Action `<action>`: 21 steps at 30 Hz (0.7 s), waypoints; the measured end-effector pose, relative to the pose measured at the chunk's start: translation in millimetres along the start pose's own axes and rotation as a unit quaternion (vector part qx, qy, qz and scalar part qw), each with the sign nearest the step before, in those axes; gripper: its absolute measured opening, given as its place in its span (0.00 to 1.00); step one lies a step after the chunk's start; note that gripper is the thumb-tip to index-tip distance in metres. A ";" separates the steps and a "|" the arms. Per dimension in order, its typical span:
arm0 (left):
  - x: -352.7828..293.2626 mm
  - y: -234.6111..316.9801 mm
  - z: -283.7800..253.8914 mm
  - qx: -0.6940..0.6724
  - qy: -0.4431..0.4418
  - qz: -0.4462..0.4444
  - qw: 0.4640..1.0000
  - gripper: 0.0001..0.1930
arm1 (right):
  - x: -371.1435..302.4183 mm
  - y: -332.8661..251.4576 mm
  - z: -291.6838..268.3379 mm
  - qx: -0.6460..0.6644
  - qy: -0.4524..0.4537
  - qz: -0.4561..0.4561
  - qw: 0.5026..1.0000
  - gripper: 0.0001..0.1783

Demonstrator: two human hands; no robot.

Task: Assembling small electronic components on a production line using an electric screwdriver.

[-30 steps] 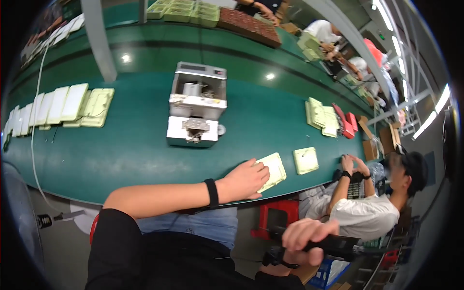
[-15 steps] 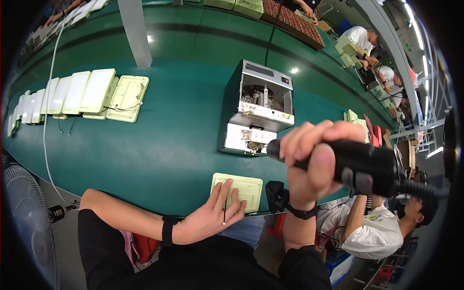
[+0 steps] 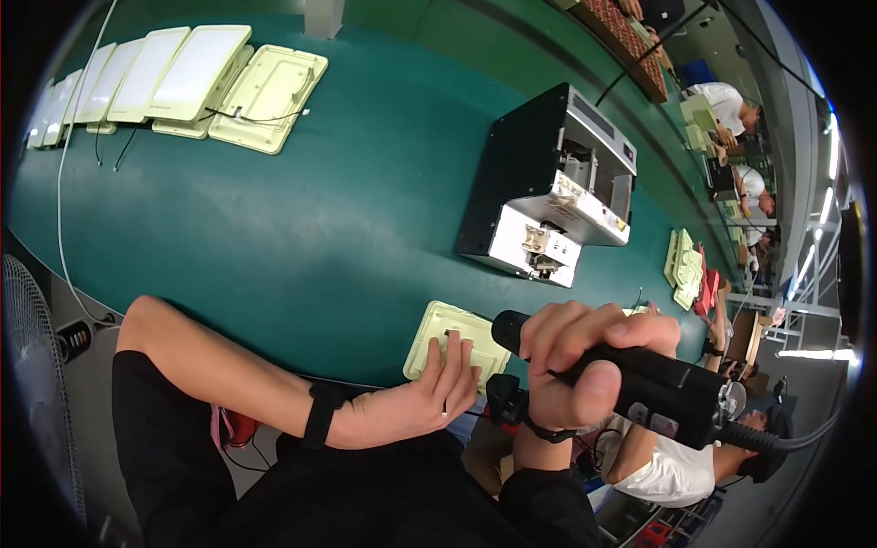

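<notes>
On the near side of the machine [image 3: 534, 173], I have a pale green case [image 3: 457, 320] lying on the desk [image 3: 247, 237] by its front edge, raised ridges facing up. My left hand [image 3: 402, 411] comes in from the machine's left, palm down and loosely spread; its fingers lie across the case without wrapping around it. My right hand [image 3: 594, 361], nearer to me than the machine's front, is curled firmly around a black corded tool [image 3: 671, 393]. The tool's nose points left at the case's right side; from my end I can't tell whether they touch. Each wrist wears a black band, and the right one carries a small black box [image 3: 505, 399].

Well left of the machine, I see a row of white-topped cases [image 3: 201, 73] leaning over one another, and at the row's end nearest the machine lies an open case [image 3: 269, 96] with a dark wire across it. To the machine's right are stacked green cases [image 3: 685, 269] beside some red things [image 3: 707, 281]. A co-worker in a white shirt [image 3: 671, 470] sits to the machine's near right. Far off to its near left, a fan [image 3: 36, 393] stands below the desk.
</notes>
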State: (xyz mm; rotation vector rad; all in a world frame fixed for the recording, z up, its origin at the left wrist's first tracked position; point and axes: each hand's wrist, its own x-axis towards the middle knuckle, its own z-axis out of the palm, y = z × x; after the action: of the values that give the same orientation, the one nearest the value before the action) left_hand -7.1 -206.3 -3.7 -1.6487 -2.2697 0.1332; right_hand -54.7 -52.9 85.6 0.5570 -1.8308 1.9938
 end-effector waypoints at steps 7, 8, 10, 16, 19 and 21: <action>-1.0 0.2 -1.6 0.017 -0.010 0.018 1.000 0.26 | -11.5 9.1 1.4 -0.039 0.032 0.034 0.998 0.19; -1.4 0.1 -1.8 0.018 -0.010 0.019 1.000 0.26 | -11.7 9.7 2.0 -0.039 0.032 0.035 0.998 0.19; -2.0 0.0 -2.1 0.019 -0.009 0.022 1.000 0.26 | -12.5 11.2 3.2 -0.035 0.033 0.039 0.998 0.19; -1.6 0.1 -0.7 0.013 -0.008 0.017 1.000 0.25 | -18.3 14.4 3.7 -0.038 0.030 0.035 0.998 0.19; -2.3 2.8 2.1 0.006 0.002 0.006 1.000 0.25 | -19.6 17.6 3.5 -0.045 0.038 0.030 0.998 0.19; -2.9 3.8 1.9 0.012 0.003 -0.006 1.000 0.25 | -20.8 17.9 3.0 -0.041 0.041 0.030 0.998 0.19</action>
State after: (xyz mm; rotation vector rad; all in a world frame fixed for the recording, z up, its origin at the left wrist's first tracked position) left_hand -3.4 -207.5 -7.1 -1.6217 -2.2635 0.1514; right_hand -46.3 -57.6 59.7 0.3936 -1.8891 1.9405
